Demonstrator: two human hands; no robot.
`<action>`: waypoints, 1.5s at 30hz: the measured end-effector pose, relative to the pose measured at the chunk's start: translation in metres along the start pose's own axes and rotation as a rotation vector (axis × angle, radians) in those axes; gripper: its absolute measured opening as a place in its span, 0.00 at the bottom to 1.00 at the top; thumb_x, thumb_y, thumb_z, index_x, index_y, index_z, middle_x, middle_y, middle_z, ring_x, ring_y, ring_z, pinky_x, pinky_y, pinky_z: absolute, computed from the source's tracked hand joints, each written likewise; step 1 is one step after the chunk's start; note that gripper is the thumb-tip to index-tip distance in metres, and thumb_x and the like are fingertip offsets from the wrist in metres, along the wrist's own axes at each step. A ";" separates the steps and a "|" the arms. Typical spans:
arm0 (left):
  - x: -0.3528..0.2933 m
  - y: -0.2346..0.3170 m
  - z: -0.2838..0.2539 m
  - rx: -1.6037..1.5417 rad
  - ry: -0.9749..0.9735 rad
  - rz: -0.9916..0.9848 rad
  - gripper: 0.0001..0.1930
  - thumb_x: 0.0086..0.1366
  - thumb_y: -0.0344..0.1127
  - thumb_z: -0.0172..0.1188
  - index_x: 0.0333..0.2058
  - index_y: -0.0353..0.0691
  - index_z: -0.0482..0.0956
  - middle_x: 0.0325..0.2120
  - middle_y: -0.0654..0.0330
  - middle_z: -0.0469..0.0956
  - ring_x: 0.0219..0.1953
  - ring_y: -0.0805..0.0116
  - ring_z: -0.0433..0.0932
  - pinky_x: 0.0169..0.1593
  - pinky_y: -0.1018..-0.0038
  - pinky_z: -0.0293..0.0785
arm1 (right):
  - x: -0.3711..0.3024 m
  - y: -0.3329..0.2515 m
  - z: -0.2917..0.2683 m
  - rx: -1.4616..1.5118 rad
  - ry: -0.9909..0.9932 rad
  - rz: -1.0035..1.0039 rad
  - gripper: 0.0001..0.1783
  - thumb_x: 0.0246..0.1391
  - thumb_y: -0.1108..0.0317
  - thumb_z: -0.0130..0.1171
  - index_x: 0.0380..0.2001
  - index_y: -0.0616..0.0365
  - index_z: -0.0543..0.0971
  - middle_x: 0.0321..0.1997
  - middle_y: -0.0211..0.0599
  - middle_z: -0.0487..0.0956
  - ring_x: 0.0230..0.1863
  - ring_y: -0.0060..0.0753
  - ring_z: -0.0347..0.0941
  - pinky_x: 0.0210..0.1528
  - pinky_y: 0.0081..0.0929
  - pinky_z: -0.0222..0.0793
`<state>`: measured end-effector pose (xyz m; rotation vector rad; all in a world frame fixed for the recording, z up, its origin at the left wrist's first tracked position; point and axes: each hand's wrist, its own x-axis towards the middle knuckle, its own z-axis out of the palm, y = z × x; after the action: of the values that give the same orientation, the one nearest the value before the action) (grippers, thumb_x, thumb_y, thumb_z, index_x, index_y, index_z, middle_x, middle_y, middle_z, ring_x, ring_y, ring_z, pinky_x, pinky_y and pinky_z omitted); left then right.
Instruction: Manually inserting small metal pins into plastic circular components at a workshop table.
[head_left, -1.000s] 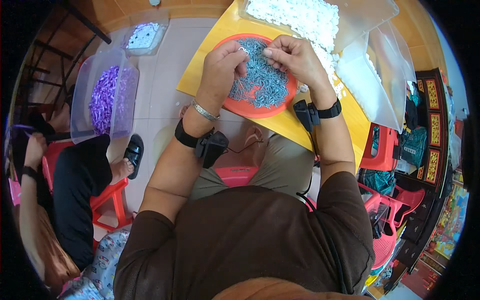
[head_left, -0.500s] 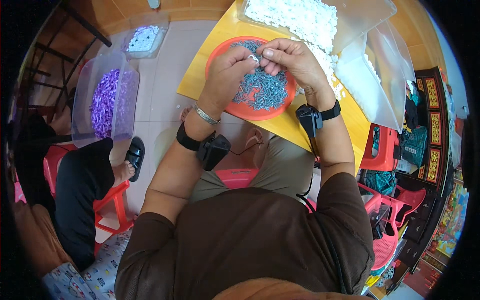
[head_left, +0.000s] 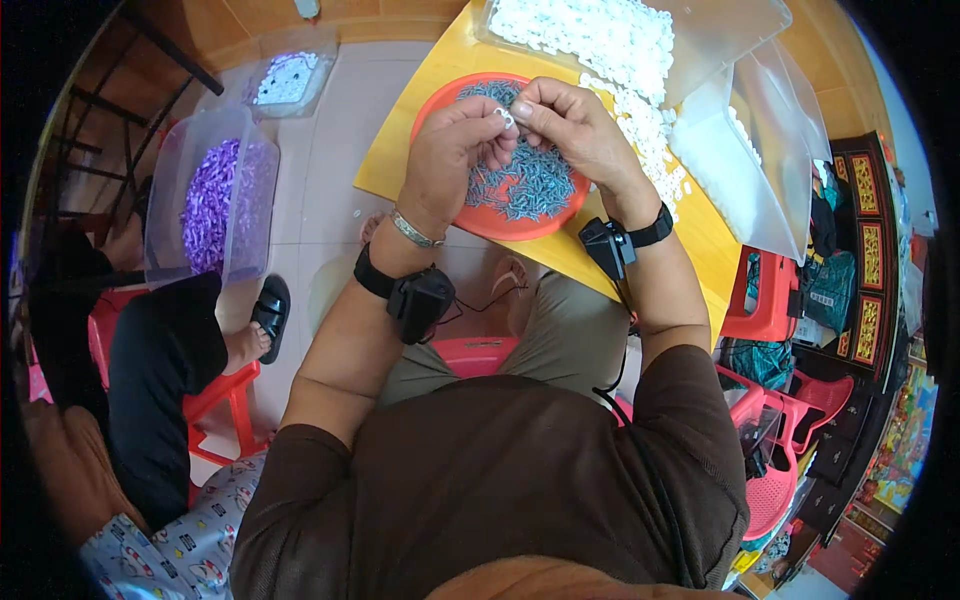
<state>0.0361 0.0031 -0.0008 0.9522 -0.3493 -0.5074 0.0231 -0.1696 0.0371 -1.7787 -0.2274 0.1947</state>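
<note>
Over an orange-red round tray (head_left: 505, 226) heaped with small grey screws (head_left: 532, 190), my two hands meet fingertip to fingertip. My left hand (head_left: 447, 155) pinches a small white plastic piece (head_left: 506, 119) between thumb and forefinger. My right hand (head_left: 578, 130) is closed in a pinch right beside that piece. Whatever sits between the right fingertips is too small to make out. Loose white pieces (head_left: 655, 150) lie on the yellow table (head_left: 390, 160) to the right of the tray.
A clear bin of white pieces (head_left: 590, 40) stands at the back, with a tilted clear container (head_left: 715, 165) on the right. On the floor at left are a bin of purple parts (head_left: 210, 205) and a smaller box of white parts (head_left: 285, 80). Another person's leg (head_left: 165, 350) is at left.
My right hand has shifted slightly, its wrist turning, and its fingertips are now against the white piece. The left hand stays nearly in place, still holding it.
</note>
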 end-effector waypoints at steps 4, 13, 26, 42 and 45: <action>-0.002 0.002 0.000 -0.043 0.021 -0.024 0.10 0.62 0.35 0.48 0.29 0.35 0.73 0.21 0.63 0.73 0.23 0.77 0.70 0.29 0.83 0.66 | -0.001 0.000 -0.005 0.000 0.000 -0.008 0.12 0.59 0.62 0.51 0.25 0.56 0.71 0.21 0.19 0.67 0.23 0.13 0.59 0.27 0.13 0.58; -0.004 0.008 0.008 0.294 0.037 -0.115 0.09 0.62 0.37 0.50 0.28 0.39 0.75 0.16 0.69 0.69 0.18 0.84 0.65 0.21 0.87 0.58 | -0.002 -0.001 -0.013 -0.016 -0.007 -0.029 0.11 0.57 0.63 0.54 0.27 0.59 0.74 0.21 0.21 0.69 0.24 0.13 0.62 0.28 0.13 0.61; 0.000 -0.006 0.004 0.441 0.093 0.009 0.09 0.60 0.37 0.50 0.25 0.40 0.70 0.17 0.70 0.65 0.20 0.82 0.64 0.23 0.86 0.60 | -0.002 -0.002 -0.007 -0.003 -0.001 -0.011 0.11 0.56 0.63 0.56 0.27 0.61 0.76 0.21 0.20 0.70 0.24 0.12 0.62 0.29 0.13 0.61; -0.002 -0.006 0.005 0.491 0.081 0.026 0.09 0.60 0.37 0.50 0.25 0.39 0.70 0.17 0.69 0.65 0.19 0.81 0.64 0.23 0.84 0.60 | -0.004 -0.003 -0.008 -0.061 -0.043 -0.006 0.11 0.56 0.64 0.55 0.28 0.62 0.76 0.21 0.21 0.70 0.24 0.13 0.62 0.28 0.13 0.61; -0.003 -0.006 0.006 0.487 0.078 0.029 0.09 0.60 0.37 0.50 0.25 0.39 0.70 0.17 0.69 0.65 0.19 0.81 0.64 0.23 0.84 0.60 | -0.004 -0.002 -0.007 -0.080 -0.047 -0.015 0.11 0.57 0.64 0.55 0.28 0.61 0.75 0.21 0.20 0.69 0.24 0.12 0.61 0.28 0.13 0.60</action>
<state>0.0295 -0.0022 -0.0027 1.4318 -0.4249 -0.3617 0.0205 -0.1770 0.0408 -1.8527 -0.2855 0.2198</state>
